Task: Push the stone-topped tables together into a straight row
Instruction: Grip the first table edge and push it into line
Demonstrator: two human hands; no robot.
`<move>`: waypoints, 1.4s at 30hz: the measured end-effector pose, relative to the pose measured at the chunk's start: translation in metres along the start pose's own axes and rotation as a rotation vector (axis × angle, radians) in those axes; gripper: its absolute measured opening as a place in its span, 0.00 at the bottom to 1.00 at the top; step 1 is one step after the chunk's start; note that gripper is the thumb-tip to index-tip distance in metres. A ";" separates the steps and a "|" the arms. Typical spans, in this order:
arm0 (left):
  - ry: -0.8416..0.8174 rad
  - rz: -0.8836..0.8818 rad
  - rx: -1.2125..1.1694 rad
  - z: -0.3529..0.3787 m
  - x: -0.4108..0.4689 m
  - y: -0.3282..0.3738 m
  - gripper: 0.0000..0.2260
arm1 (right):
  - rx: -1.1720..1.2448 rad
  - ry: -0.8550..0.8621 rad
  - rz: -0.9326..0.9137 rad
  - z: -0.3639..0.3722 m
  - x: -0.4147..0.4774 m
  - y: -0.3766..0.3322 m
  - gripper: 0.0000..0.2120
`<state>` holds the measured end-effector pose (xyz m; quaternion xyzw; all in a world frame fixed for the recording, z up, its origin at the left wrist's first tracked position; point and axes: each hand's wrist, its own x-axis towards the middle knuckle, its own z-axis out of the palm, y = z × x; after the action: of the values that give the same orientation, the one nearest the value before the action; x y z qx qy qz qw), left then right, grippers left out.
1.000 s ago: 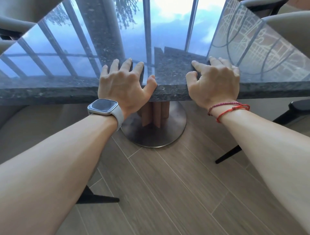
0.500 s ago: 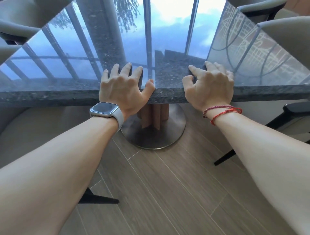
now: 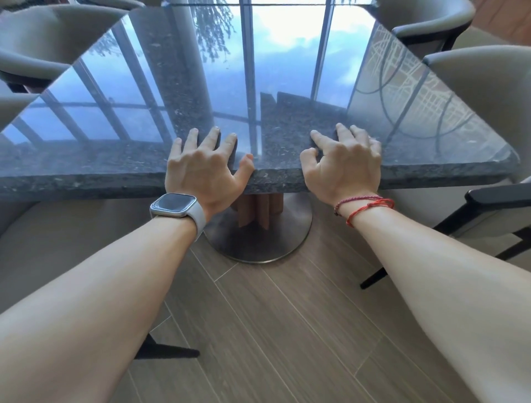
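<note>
The person stands at the near edge of a stone-topped table (image 3: 287, 72), which fills the upper half of the view on a round pedestal base (image 3: 258, 230). The left hand (image 3: 201, 169) lies open, fingers spread flat on the top and thumb hooked at the edge. The right hand (image 3: 342, 166) is likewise open, fingers arched on the surface, palm against the edge; neither grips anything. This looks like the pushing step: arms are extended, set to drive the table forward. The next move likely calls for even pressure from both hands so the heavy top does not swivel. At the far edge a line suggests a second table (image 3: 267, 2), but it is cut off. Chairs (image 3: 474, 86) flank both sides; reflections obscure the top.
</note>
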<state>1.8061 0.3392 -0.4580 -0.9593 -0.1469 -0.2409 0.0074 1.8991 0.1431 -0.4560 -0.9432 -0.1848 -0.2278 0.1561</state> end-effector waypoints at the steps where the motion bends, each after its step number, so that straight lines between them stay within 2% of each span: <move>1: -0.002 0.000 0.001 0.000 0.000 0.000 0.31 | -0.001 0.003 -0.007 0.001 0.000 0.000 0.23; 23: -0.018 -0.005 -0.007 -0.001 0.000 0.001 0.30 | -0.018 0.060 -0.047 0.007 0.003 0.001 0.24; 42: -0.005 0.011 -0.007 0.001 -0.003 -0.002 0.27 | -0.033 0.014 0.012 0.003 -0.003 0.000 0.22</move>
<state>1.8035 0.3405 -0.4604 -0.9608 -0.1406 -0.2390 0.0050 1.8978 0.1429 -0.4598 -0.9451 -0.1741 -0.2366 0.1432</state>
